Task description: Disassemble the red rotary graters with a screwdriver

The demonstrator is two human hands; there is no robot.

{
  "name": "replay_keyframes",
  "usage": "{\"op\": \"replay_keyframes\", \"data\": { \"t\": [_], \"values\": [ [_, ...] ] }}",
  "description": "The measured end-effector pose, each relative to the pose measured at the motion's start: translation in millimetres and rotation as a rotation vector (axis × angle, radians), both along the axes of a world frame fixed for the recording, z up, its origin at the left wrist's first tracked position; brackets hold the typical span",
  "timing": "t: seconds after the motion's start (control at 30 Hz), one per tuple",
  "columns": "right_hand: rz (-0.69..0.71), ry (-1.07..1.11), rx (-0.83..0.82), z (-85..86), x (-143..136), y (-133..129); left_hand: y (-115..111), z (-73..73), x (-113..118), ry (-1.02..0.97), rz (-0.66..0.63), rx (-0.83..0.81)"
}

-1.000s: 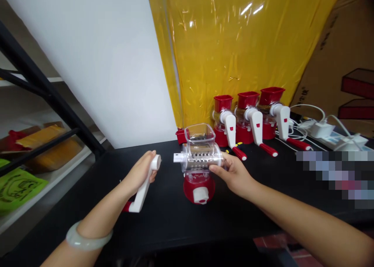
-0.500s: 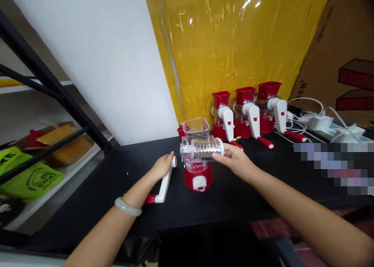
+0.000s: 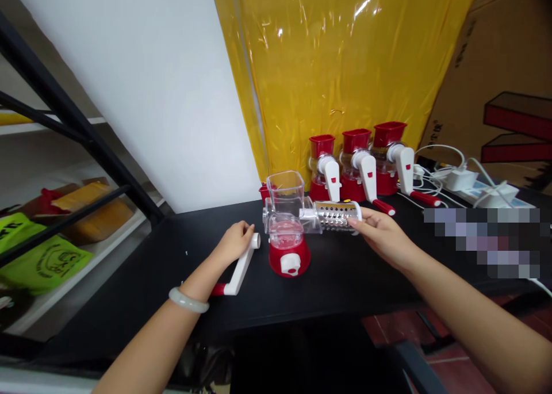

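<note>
A rotary grater point(image 3: 288, 224) with a clear body and red base stands upright on the black table. My right hand point(image 3: 382, 228) pinches the white rim of a perforated metal grating drum point(image 3: 338, 215). The drum sits mostly outside the right opening of the body, its white shaft end still within it. Left of the grater, a white crank handle point(image 3: 242, 264) with a red grip lies on the table. My left hand point(image 3: 236, 241) is closed at the crank's upper end, its fingertips partly hidden.
Three assembled red graters point(image 3: 357, 167) with white cranks stand in a row at the back. Behind the near grater is a small red part point(image 3: 265, 191). White cables and a power strip point(image 3: 495, 192) lie at the right. A shelf point(image 3: 99, 233) stands at the left.
My right hand has drawn the grating drum rightward, mostly out of the clear body. The crank's upper end has sunk slightly, with my left hand staying beside it.
</note>
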State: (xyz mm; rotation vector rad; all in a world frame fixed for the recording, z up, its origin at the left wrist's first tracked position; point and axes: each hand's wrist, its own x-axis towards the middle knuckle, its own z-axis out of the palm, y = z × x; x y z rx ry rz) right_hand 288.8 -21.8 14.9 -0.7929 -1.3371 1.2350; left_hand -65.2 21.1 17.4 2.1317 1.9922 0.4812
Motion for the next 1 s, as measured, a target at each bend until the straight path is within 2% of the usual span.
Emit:
{"op": "replay_keyframes", "data": {
  "t": [0.13,0.3,0.43,0.53,0.63,0.73,0.83,0.9,1.0],
  "values": [
    [-0.112,-0.077,0.016,0.1,23,-10,-28,4.9,-11,-0.037,-0.057,0.099],
    [-0.307,-0.155,0.07,7.4,47,-24,-61,4.3,-17,0.125,0.006,-0.009],
    [-0.355,-0.215,0.116,14.4,46,-32,-64,5.2,-13,0.194,0.116,-0.071],
    [-0.355,-0.241,0.156,17.1,38,-38,-63,4.5,-9,0.209,0.159,-0.028],
    [-0.356,-0.279,0.17,20.1,35,-49,-74,6.5,-4,0.206,0.173,0.064],
    [-0.356,-0.334,0.169,26.6,39,-60,-95,16.8,2,0.189,0.143,0.186],
    [-0.402,-0.351,0.194,37.0,45,-65,-114,34.9,5,0.173,0.095,0.314],
    [-0.461,-0.326,0.24,47.6,48,-60,-122,48.6,5,0.104,0.045,0.357],
    [-0.507,-0.295,0.343,72.5,46,-38,-124,67.0,6,-0.07,-0.053,0.356]
  ]
}}
